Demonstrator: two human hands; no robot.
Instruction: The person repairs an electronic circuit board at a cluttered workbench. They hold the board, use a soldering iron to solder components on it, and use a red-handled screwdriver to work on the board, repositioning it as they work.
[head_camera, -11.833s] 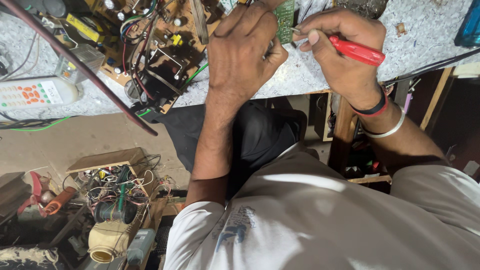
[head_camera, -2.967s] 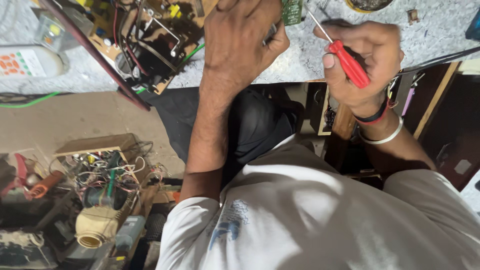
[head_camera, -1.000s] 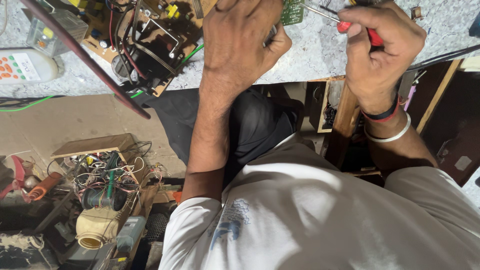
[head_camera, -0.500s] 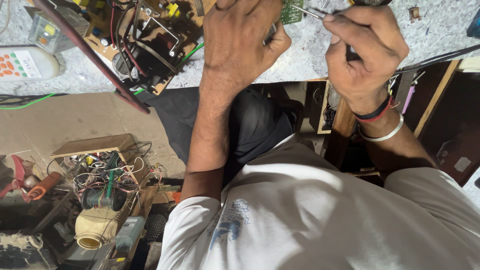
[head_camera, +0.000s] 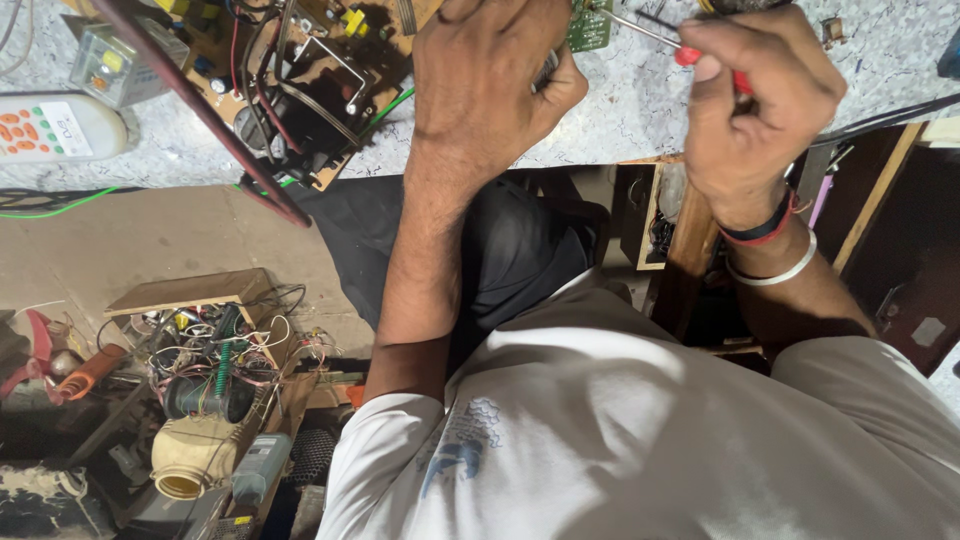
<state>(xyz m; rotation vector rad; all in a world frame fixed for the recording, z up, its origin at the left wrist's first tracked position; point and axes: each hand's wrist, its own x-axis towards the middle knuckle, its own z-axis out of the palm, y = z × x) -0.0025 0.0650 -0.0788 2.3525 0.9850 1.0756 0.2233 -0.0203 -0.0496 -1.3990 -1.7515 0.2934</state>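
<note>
At a speckled grey workbench (head_camera: 640, 110), a person bends over electronics repair work, both bare hands raised to the top edge of the view. The left hand (head_camera: 490, 90), back facing the camera, is curled down with its fingers closed around a small green circuit board (head_camera: 590, 25) at about 12 o'clock; only a corner of the board shows past the knuckles. The right hand (head_camera: 755, 100), at 1 o'clock, is clenched around a red-handled screwdriver (head_camera: 690, 55) whose thin metal shaft slants up and left, its tip meeting the green board's edge (the exact contact point is too small to make out). A dark band and a silver bangle (head_camera: 775, 270) circle the right wrist.

At 11 o'clock lies a larger brown circuit board (head_camera: 310, 70) with wires and components, crossed by a dark red rod (head_camera: 200, 110). A white remote control (head_camera: 55, 128) with orange buttons rests at 10 o'clock. Below, at 8 o'clock, an open wooden box (head_camera: 200, 350) holds tangled wires and parts.
</note>
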